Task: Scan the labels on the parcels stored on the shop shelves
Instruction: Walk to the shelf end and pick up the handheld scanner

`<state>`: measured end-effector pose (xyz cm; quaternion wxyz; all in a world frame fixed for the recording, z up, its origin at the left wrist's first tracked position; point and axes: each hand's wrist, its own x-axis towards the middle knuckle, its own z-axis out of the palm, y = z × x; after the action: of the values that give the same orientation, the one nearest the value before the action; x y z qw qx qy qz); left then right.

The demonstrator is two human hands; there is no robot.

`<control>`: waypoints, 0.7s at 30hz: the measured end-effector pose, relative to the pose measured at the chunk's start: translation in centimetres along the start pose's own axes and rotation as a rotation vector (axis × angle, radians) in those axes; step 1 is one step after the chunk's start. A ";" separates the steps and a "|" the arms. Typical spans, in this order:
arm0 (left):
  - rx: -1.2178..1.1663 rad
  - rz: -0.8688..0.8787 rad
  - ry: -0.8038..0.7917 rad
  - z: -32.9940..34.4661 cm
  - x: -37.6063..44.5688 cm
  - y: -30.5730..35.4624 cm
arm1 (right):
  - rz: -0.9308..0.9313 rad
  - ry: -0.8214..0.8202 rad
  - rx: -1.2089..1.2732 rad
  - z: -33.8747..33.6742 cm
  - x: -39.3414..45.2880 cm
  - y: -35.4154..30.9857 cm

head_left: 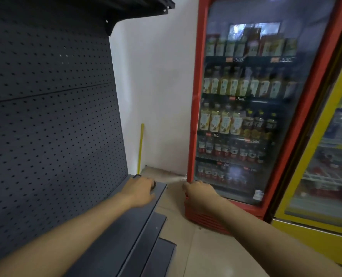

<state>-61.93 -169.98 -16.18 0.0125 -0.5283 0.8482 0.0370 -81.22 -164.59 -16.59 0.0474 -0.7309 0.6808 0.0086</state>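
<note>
Left hand (141, 189) on shelf (126, 222); right hand (198, 193) touches fridge (196, 108).

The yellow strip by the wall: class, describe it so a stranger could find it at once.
Start at the red drinks fridge and look left across the white wall to the dark pegboard shelving. Beside the pegboard's right edge, a thin yellow strip stands upright against the wall, the only yellow thing there.

Shelf back panel (50, 108): dark grey-blue, regular grid of small punched holes. Shelf boards (126, 226): same dark grey, plain. Wall (156, 86): white. Fridge frame (195, 116): red. Neighbouring fridge (306, 222): yellow. Strip (141, 146) by wall: yellow. Floor (206, 252): beige.
</note>
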 end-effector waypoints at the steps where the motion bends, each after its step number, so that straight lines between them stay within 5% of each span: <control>1: -0.019 -0.013 0.011 0.0 1.2 -0.2 | -0.016 -0.011 -0.002 -0.2 1.6 0.6; 21: -0.072 -0.406 -0.089 4.6 17.0 -10.4 | -0.327 -0.281 0.028 4.8 30.1 0.0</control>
<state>-60.21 -189.37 -22.32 0.0383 -0.6863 0.7211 0.0872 -78.72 -194.14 -23.69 0.1528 -0.8226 0.5397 0.0931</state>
